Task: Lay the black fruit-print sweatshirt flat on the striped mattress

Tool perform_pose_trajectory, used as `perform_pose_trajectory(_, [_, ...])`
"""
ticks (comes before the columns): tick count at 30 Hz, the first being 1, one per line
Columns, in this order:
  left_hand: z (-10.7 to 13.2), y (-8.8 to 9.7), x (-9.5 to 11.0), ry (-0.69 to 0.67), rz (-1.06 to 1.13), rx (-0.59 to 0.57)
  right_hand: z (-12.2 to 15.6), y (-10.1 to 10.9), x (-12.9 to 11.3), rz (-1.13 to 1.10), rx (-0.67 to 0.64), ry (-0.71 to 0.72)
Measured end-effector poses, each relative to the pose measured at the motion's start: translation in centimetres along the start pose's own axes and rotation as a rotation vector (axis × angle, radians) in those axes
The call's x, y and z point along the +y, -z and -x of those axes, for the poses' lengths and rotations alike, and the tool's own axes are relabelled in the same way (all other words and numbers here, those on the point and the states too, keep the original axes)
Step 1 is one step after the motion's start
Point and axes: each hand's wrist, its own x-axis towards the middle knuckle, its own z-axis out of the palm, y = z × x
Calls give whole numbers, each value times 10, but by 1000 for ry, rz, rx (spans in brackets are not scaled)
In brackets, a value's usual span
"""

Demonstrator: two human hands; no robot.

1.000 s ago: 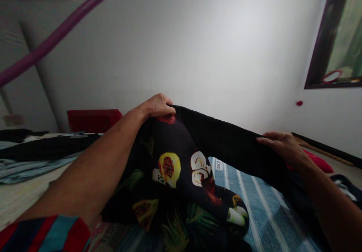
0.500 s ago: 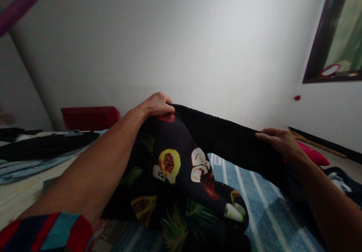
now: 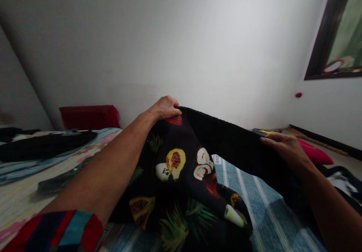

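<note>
A black fruit-print garment hangs stretched between my hands above the bed, patterned with papaya halves, pale fruit pieces and green leaves. My left hand is closed on its upper edge near the centre. At the right, my right hand pinches the plain black part of the same garment, its thumb and fingers pressed together. The edge slopes down from left to right. Folds hide the garment's lower end, so its exact kind cannot be made out.
Below lies a blue striped cloth. Dark clothes are spread on the flowered bedding at left, near a red box-like object by the wall. A pink item and more dark clothing lie at right, below a window.
My left hand and the garment's upper edge have shifted slightly right in view. My right hand appears a little lower and further right. Both hands keep their hold.
</note>
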Motion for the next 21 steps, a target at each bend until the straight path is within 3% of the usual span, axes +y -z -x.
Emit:
perform_pose_trajectory(5, [-7,-13,4,-10,7,-17,0,1,13,12,13,0])
perform_pose_trajectory(14, [-12,-36,17,-103,15,2,1,-1,39,65,-78,-21])
perform_pose_trajectory(21, [1,-59,59,-262,-126,-52,0,-18,77,514,-77,97])
